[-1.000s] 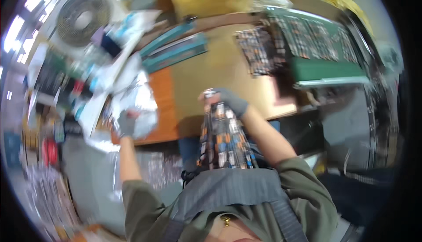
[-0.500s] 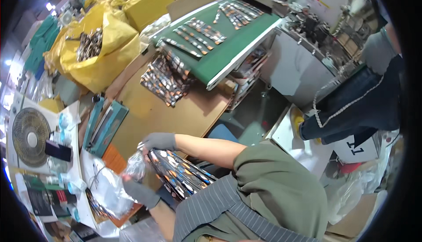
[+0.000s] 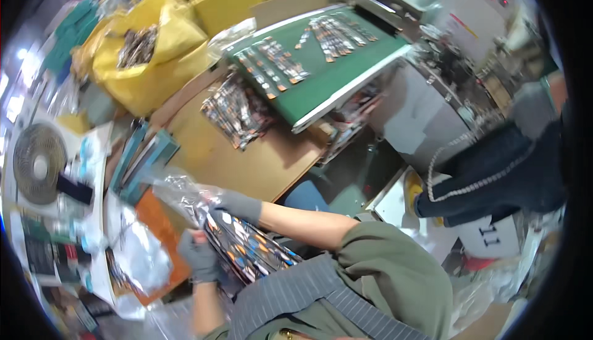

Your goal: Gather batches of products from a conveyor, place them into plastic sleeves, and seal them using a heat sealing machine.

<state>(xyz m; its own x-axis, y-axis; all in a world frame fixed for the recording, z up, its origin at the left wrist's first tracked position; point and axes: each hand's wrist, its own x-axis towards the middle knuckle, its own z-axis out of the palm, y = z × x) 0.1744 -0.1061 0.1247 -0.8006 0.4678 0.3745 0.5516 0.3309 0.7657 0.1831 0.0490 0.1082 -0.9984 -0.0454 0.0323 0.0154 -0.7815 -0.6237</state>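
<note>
A bundle of long, dark patterned strips (image 3: 247, 247) with orange, blue and white spots lies against my lap, inside or partly inside a clear plastic bag (image 3: 179, 191). My right hand (image 3: 238, 206), in a grey glove, is closed on the bag at the far end of the bundle. Lower and to the left, my gloved left hand (image 3: 199, 256) pinches the bag's near side, its fingertips bare. The loose end of the bag sticks out past both hands toward the far left. Motion blurs the fingers somewhat.
A heap of similar strips (image 3: 238, 111) lies on the brown table (image 3: 272, 161) beside a green conveyor belt (image 3: 321, 80) bearing more strips. A teal bag sealer (image 3: 145, 161), clear bags (image 3: 139, 247), a fan (image 3: 40, 161) and yellow sacks (image 3: 148, 80) stand left. Someone stands at right.
The bag's loose end has spread out toward the far left. My left hand has moved up and right, closer to the bundle's end. The whole view has shifted slightly.
</note>
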